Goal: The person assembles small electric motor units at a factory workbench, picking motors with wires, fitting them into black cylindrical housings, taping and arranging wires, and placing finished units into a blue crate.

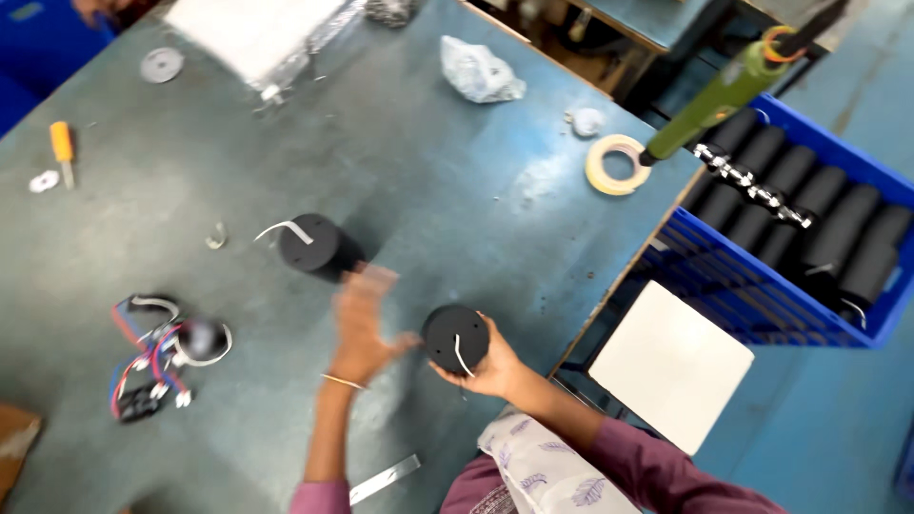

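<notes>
- Head view, only view: right hand point(490, 366) grips a black cylinder point(455, 338) from below, fingers wrapped round its lower edge, held just above the counter point(428, 190) near its right edge. A short white lead sticks out of its top face.
- Left hand point(360, 328) is motion-blurred, open, fingers spread, holding nothing; it sits just beside the held cylinder, between it and a second black cylinder point(312, 246).
- Second cylinder stands upright on the counter, a white lead curling off its top. It's apart from both hands.
- Blue crate point(724, 286) right of the counter carries a row of similar black cylinders lying on their sides.
- Judgement: two units out on the counter, one in hand, many in the crate. Can't tell which are finished.
- Wire bundle point(157, 357), red/blue/white leads with a black part, lies at the left, well apart from both hands and not joined to either cylinder.
- Orange-handled screwdriver point(63, 145) far left, tape roll point(617, 164) near the right edge, green hanging tool point(714, 100) above the crate: all untouched.
- Judgement: work looks early to mid; unit in hand shows only its one white lead.
</notes>
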Available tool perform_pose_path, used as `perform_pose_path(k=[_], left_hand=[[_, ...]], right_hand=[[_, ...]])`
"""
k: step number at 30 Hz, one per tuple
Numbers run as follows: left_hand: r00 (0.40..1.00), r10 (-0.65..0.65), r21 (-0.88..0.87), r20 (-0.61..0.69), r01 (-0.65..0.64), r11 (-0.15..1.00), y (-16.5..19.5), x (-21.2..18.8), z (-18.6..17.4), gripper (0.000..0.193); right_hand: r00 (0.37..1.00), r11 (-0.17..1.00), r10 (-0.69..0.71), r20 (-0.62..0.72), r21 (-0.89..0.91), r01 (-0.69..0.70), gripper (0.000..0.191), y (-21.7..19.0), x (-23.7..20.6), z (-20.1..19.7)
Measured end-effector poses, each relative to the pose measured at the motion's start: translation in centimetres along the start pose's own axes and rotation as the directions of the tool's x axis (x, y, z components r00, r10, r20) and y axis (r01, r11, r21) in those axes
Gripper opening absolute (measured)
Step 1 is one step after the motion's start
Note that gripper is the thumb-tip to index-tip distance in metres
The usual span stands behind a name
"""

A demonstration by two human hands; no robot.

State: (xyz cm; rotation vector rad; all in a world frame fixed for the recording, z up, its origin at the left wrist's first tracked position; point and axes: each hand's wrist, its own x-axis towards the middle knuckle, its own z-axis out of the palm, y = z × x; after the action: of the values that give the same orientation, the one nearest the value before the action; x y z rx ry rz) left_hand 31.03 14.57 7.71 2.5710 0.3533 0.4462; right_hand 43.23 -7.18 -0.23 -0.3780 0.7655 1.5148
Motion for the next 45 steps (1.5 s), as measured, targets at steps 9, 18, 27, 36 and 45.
perform_pose_path(k=[9,18,27,36,45], left_hand=[[0.79,-0.604,0.223,-0.107,0.611,0.759,-7.2,11.1,-0.3,0.108],[0.702,-0.649,0.163,-0.293,0.705,0.69,-8.2,12.6,0.2,0.091],[0.554,-0.733,0.058,-0.394,0.811,0.582,-10.7,15.9,0.6,0.09],[0.503,-0.728,0.071,-0.466,0.842,0.536,-23.1,22.6,-2.5,0.086],[0.402,-0.75,0.006,-0.525,0.883,0.469,-36.8,31.8,-6.5,0.09]], right_hand=[[0.994,0.978,0.1,0.04,0.179,-0.106,0.079,-2.8,2.6,-1.1],[0.914,0.445,-0.406,0.017,-0.87,0.214,0.117,-7.4,-0.3,-4.0],[0.445,-0.747,-0.398,0.803,-0.565,0.351,0.11,-6.0,5.3,5.8],[0.474,-0.582,-0.508,0.719,-0.692,0.427,0.108,-11.1,24.5,21.8],[0.381,-0.605,-0.298,0.875,-0.482,0.634,0.083,-17.9,43.4,36.2]])
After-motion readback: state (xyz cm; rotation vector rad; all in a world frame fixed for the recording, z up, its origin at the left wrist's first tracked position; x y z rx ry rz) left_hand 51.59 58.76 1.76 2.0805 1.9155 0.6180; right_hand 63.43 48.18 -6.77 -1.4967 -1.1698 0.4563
